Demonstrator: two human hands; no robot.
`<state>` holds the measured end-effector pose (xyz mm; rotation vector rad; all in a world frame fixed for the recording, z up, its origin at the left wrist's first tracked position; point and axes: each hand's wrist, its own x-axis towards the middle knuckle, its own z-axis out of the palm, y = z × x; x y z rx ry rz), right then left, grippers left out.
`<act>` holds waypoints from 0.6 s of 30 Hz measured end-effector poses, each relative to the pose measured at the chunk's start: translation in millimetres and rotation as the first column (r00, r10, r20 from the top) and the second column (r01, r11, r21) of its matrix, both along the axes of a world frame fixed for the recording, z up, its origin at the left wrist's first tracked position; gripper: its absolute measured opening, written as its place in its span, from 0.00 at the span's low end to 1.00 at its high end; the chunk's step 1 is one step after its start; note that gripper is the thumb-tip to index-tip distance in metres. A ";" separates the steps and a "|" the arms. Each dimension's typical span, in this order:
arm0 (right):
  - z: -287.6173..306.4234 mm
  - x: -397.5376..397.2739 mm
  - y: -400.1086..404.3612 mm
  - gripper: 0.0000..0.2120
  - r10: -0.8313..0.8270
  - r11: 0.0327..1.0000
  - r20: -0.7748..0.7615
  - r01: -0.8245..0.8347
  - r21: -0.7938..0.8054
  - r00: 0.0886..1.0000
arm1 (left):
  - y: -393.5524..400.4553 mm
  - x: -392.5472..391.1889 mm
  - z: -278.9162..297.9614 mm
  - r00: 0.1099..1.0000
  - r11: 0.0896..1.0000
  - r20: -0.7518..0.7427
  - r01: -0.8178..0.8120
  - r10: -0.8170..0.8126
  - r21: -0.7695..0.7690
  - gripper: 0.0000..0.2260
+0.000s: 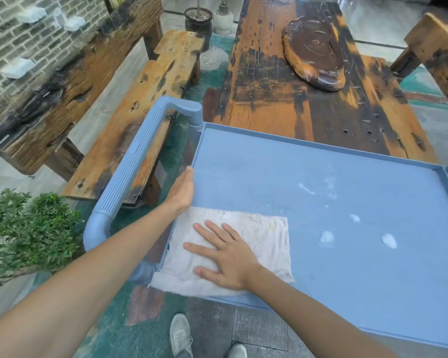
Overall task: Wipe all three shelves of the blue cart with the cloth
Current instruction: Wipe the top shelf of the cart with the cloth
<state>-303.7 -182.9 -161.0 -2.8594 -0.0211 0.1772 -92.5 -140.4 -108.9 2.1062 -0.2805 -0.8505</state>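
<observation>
The white cloth (256, 236) lies flat in the near left corner of the blue cart's top shelf (347, 202), under the right hand (228, 257), whose fingers are spread and pressing down. The left hand (183, 191) rests with straight fingers along the shelf's left rim.

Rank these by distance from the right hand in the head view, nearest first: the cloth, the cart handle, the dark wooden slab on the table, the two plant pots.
From the right hand:
1. Cloth, directly under the palm.
2. Cart handle, to the left.
3. Dark wooden slab, ahead on the table.
4. Plant pots, farthest, on the floor beyond.
</observation>
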 end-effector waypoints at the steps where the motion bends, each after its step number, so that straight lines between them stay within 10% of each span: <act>1: -0.6 2.7 -1.3 0.29 -0.008 1.000 0.003 0.008 0.001 1.000 | -8.4 5.2 0.1 0.989 0.995 -0.121 -0.096 0.090 -0.041 0.32; 5: -2.2 21.9 -12.1 0.29 -0.034 0.999 -0.002 0.034 0.013 0.999 | -24.7 32.1 -2.6 0.921 0.952 -0.300 -0.289 0.249 -0.097 0.41; 18: -9.4 129.9 -97.1 0.27 -0.219 0.976 0.029 0.220 -0.014 0.975 | -3.2 59.6 -27.9 0.973 0.972 -0.159 -0.189 0.167 -0.138 0.10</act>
